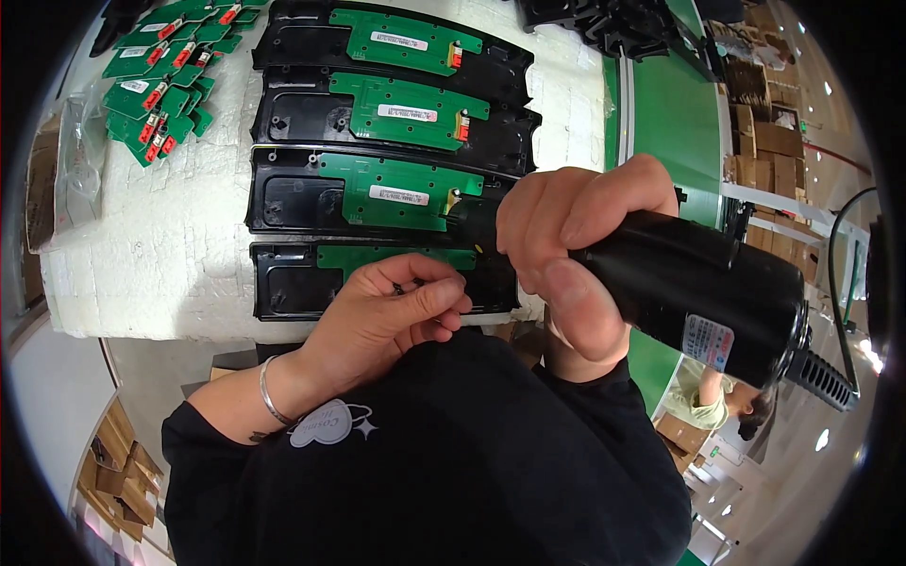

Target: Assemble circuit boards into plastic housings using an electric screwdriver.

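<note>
My right hand point(576, 255) is wrapped round a black electric screwdriver point(708, 283), tilted so that its narrow end points left. That end meets the lower right part of a green circuit board point(387, 193) lying in a black plastic panel point(293, 203). Whether the bit touches a screw is hidden. My left hand point(396, 307) is closed in a pinch over the nearest black panel point(283, 283), with small dark screws point(401, 287) partly showing between the fingers. The hand covers much of that panel's green board point(344, 256).
Two more panels with boards, one point(293, 104) behind the other point(293, 42), lie farther back on a white foam surface point(189, 245). Loose green boards point(156, 94) with red connectors are heaped at far left. Black parts point(604, 28) sit at the back right. The screwdriver's cord point(835, 245) loops at right.
</note>
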The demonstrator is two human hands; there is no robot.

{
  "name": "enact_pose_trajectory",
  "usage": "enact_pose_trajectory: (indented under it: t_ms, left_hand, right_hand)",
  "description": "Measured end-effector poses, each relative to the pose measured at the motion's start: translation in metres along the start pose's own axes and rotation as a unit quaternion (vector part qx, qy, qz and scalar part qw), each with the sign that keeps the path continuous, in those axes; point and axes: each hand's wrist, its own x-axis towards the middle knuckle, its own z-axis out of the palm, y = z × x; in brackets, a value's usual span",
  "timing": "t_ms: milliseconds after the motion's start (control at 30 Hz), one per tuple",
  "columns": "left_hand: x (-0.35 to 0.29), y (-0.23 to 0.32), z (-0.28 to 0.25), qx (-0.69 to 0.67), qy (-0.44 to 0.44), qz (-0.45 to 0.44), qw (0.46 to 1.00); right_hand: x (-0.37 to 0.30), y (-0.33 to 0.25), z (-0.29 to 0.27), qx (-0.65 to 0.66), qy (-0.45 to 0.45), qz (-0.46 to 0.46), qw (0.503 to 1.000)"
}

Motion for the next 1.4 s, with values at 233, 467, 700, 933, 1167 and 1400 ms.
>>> enact_pose_trajectory:
  t_ms: [233,467,700,933,1167,1400]
  left_hand:
    - [-0.003,-0.003,0.010,-0.021,0.011,0.066,0.998]
    - [-0.002,0.009,0.006,-0.082,0.060,0.073,0.992]
    - [0.013,0.012,0.013,-0.067,0.035,0.050,0.996]
    - [0.010,0.009,0.016,-0.065,0.026,0.047,0.996]
    - [0.008,0.005,0.005,-0.056,0.007,0.041,0.998]
    - [-0.007,0.022,0.033,0.045,-0.020,-0.056,0.997]
  right_hand:
    - [-0.019,-0.013,-0.011,0.041,-0.031,0.076,0.996]
    - [-0.012,-0.064,-0.009,0.138,-0.028,-0.095,0.985]
    - [-0.012,-0.069,-0.025,0.136,-0.095,-0.216,0.962]
    - [-0.023,-0.070,-0.021,0.152,-0.069,-0.242,0.956]
    - [-0.023,-0.063,-0.017,0.193,0.011,-0.179,0.965]
    - [0.002,-0.037,-0.021,0.020,0.148,-0.172,0.974]
